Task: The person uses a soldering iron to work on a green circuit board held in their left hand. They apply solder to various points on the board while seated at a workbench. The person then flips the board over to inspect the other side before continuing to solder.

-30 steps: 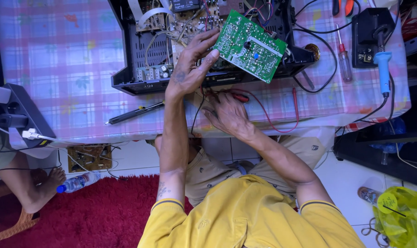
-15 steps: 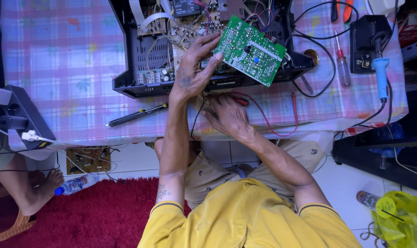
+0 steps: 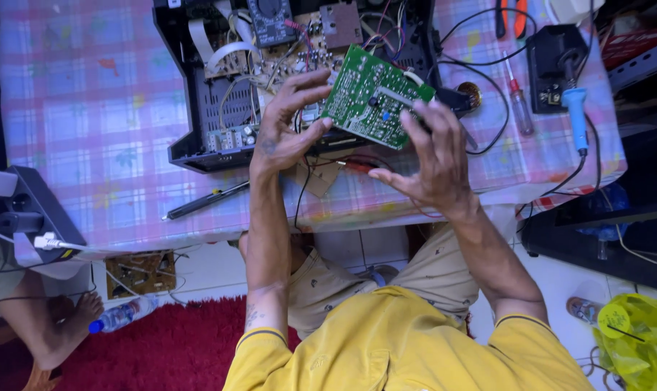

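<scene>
Both hands hold a green circuit board (image 3: 375,98) tilted up above the table's near edge. The left hand (image 3: 285,130) closes on the board's left edge, thumb at the lower corner and fingers curled over the top. The right hand (image 3: 433,156) grips the board's right side, its fingers (image 3: 415,123) spread across the green face and its thumb below. Wires run from the board back to the open black casing (image 3: 198,145) just behind it, which lies on the table with its insides showing: brown boards, grey ribbon cables and bundles of coloured wires.

The table wears a pink and blue checked cloth (image 3: 82,108). A dark pen-like tool (image 3: 205,201) lies on the cloth near the left forearm, just in front of the casing. To the right of the board stands a small screwdriver with a clear handle (image 3: 518,105), then a soldering iron with a blue grip (image 3: 574,116) resting beside a black stand (image 3: 553,54). Pliers with orange handles (image 3: 509,18) lie at the far edge.

Below the table, the person in a yellow shirt (image 3: 408,347) sits in beige trousers. A red rug (image 3: 147,355) covers the floor at the left, with a plastic bottle (image 3: 122,315) and a loose brown circuit board (image 3: 140,271) near it. Another person's bare foot (image 3: 64,329) rests on the rug's edge. A yellow plastic bag (image 3: 636,340) sits at the lower right.
</scene>
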